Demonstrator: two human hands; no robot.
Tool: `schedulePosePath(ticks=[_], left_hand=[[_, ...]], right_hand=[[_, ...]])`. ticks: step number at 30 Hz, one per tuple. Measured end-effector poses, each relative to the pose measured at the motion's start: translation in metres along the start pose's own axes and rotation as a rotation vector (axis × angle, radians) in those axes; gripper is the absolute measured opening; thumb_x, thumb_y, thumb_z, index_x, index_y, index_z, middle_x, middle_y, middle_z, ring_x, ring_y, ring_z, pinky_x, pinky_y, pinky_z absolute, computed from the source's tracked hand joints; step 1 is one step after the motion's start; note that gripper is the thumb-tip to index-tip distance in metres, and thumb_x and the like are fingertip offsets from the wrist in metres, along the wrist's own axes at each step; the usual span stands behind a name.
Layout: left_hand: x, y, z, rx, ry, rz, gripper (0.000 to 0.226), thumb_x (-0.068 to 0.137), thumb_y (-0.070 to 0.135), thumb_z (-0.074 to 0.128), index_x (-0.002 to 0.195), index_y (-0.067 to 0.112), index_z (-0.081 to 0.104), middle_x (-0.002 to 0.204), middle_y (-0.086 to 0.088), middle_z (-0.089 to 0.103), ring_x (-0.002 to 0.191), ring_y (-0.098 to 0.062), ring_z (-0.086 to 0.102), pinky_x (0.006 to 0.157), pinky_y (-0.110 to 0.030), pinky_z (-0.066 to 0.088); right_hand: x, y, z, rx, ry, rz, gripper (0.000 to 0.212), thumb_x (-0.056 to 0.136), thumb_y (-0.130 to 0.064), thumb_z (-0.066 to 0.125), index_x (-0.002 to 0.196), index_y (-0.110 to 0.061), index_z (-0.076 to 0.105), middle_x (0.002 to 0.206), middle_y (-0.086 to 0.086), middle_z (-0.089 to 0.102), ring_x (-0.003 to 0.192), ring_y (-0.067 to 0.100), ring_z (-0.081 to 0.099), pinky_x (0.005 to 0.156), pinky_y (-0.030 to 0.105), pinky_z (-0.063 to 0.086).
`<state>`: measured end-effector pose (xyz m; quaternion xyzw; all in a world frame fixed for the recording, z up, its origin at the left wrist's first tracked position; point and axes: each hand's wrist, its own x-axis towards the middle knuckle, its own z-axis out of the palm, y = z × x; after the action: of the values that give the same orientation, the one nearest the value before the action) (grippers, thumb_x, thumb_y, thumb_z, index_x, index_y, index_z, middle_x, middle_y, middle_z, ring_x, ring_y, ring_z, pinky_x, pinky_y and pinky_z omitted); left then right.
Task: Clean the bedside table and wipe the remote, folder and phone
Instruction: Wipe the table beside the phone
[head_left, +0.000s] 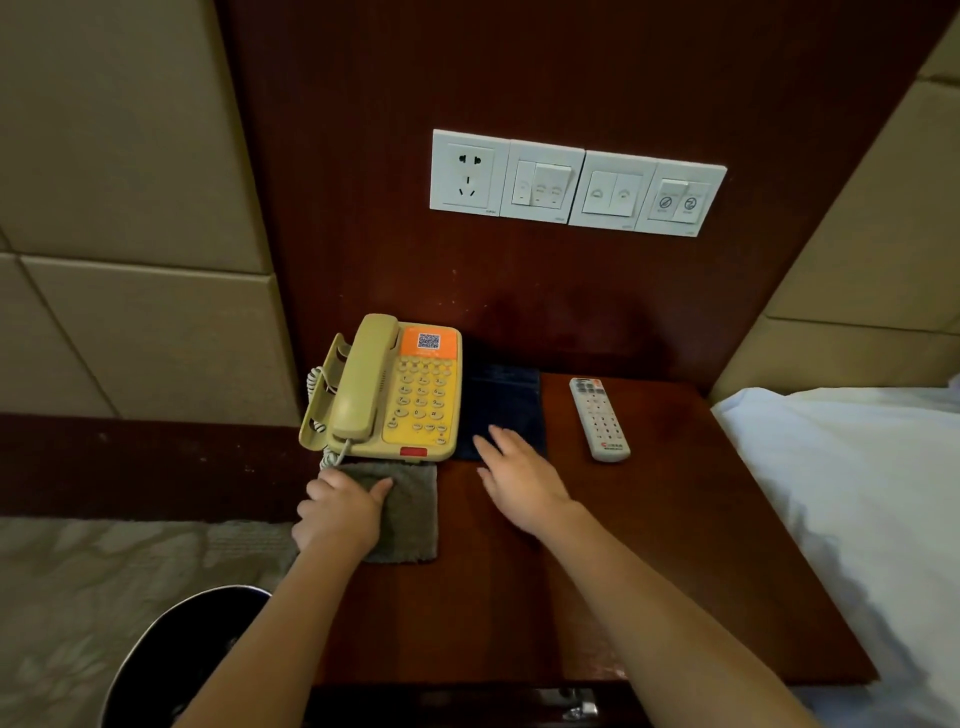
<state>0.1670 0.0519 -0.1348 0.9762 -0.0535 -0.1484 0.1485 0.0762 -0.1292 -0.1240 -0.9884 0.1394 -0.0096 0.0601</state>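
Left hand (340, 512): fingers curled over the left edge of a grey cloth (410, 514), thumb stretched flat across its top, holding it down on the wood.
Right hand (519, 483): spread, fingers straight and holding nothing; the fingertips lie over the near edge of the folder (506, 402), though whether they press on it or hang just above is hard to judge against the dark cover.
Cloth: folded square, flat on the front left of the bedside table (675, 545), its far edge just in front of the phone (384, 389).
Phone: beige and orange corded set at the back left of the tabletop, handset in its cradle, coiled cord hanging at the left side, near the left hand.
Folder: dark blue, lying flat just beside the phone on its right, its far end close to the wall panel.
Remote (599, 418): white, lying flat to the right of the folder, apart from it and from both hands.
Bedside table: dark reddish wood.
Wall: a white socket and switch panel (576, 182) sits on the wood panel above the table.
Bed (857, 493): white sheet along the table's right edge.
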Motion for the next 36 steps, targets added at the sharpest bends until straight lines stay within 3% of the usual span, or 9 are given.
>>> schedulePosePath(ticks=[5,10,15,17,19,22,24,30,36], left_hand=[[-0.001,-0.002,0.001,0.021,0.019,0.014,0.083,0.090,0.064,0.035,0.141,-0.001,0.020,0.134,-0.018,0.039,0.120,-0.033,0.047,0.090,-0.042,0.046],[-0.001,-0.001,0.002,0.035,0.035,0.017,0.083,0.090,0.064,0.034,0.140,-0.001,0.021,0.133,-0.018,0.040,0.119,-0.032,0.048,0.089,-0.041,0.046],[0.001,0.004,0.003,0.006,0.054,-0.018,0.083,0.090,0.064,0.036,0.138,-0.002,0.022,0.133,-0.017,0.041,0.119,-0.032,0.048,0.088,-0.042,0.047],[0.002,0.007,0.004,-0.053,0.067,-0.046,0.084,0.089,0.064,0.039,0.138,-0.002,0.021,0.134,-0.018,0.040,0.121,-0.033,0.046,0.089,-0.043,0.046],[0.006,0.008,0.004,-0.126,0.063,-0.061,0.090,0.088,0.062,0.042,0.144,-0.001,0.010,0.140,-0.019,0.035,0.125,-0.035,0.042,0.093,-0.047,0.043],[0.010,0.009,0.002,-0.212,0.076,-0.041,0.096,0.088,0.058,0.048,0.149,0.006,-0.005,0.144,-0.020,0.029,0.126,-0.040,0.041,0.095,-0.051,0.040],[0.011,0.009,0.002,-0.254,0.104,-0.015,0.094,0.088,0.054,0.053,0.148,0.006,-0.001,0.142,-0.020,0.030,0.124,-0.042,0.042,0.094,-0.052,0.040],[0.010,0.006,0.003,-0.288,0.179,0.042,0.082,0.085,0.047,0.062,0.140,0.001,0.022,0.138,-0.022,0.034,0.114,-0.041,0.050,0.086,-0.050,0.047],[0.006,0.004,0.005,-0.230,0.216,0.089,0.076,0.088,0.048,0.056,0.139,0.000,0.028,0.139,-0.021,0.035,0.115,-0.039,0.050,0.086,-0.049,0.047]], right_hand=[[0.003,0.010,-0.006,-0.208,-0.036,-0.018,0.073,0.091,0.008,0.046,0.153,-0.016,0.015,0.159,0.010,0.016,0.145,0.027,0.017,0.115,0.036,0.023],[0.002,0.035,-0.017,-0.190,-0.106,0.062,0.084,0.085,0.018,0.044,0.153,-0.019,0.012,0.160,0.006,0.014,0.146,0.027,0.016,0.107,0.039,0.039],[0.012,0.025,-0.017,-0.160,-0.129,0.068,0.077,0.089,0.015,0.043,0.153,-0.019,0.016,0.159,0.009,0.019,0.144,0.031,0.020,0.108,0.040,0.039],[0.016,0.017,-0.019,-0.115,-0.119,0.072,0.070,0.092,0.006,0.044,0.152,-0.019,0.018,0.158,0.009,0.021,0.143,0.032,0.021,0.109,0.040,0.037],[0.018,0.006,-0.021,-0.054,-0.082,-0.002,0.066,0.096,-0.014,0.047,0.153,-0.019,0.015,0.158,0.009,0.020,0.143,0.028,0.020,0.115,0.040,0.027],[0.020,-0.017,-0.016,0.059,-0.084,-0.065,0.087,0.090,-0.049,0.054,0.153,-0.012,0.007,0.158,0.009,0.019,0.144,0.023,0.020,0.120,0.040,0.014],[0.026,-0.026,-0.009,0.116,-0.069,-0.013,0.098,0.085,-0.062,0.053,0.152,-0.008,0.006,0.157,0.009,0.023,0.142,0.024,0.025,0.119,0.043,0.015],[0.035,-0.030,-0.007,-0.070,0.025,0.020,0.093,0.087,-0.065,0.044,0.149,-0.003,0.016,0.130,0.012,0.056,0.120,0.025,0.051,0.113,0.040,0.028],[0.036,-0.022,-0.008,-0.141,0.025,0.009,0.093,0.087,-0.067,0.042,0.151,-0.006,0.014,0.120,0.009,0.061,0.110,0.024,0.057,0.104,0.035,0.036]])
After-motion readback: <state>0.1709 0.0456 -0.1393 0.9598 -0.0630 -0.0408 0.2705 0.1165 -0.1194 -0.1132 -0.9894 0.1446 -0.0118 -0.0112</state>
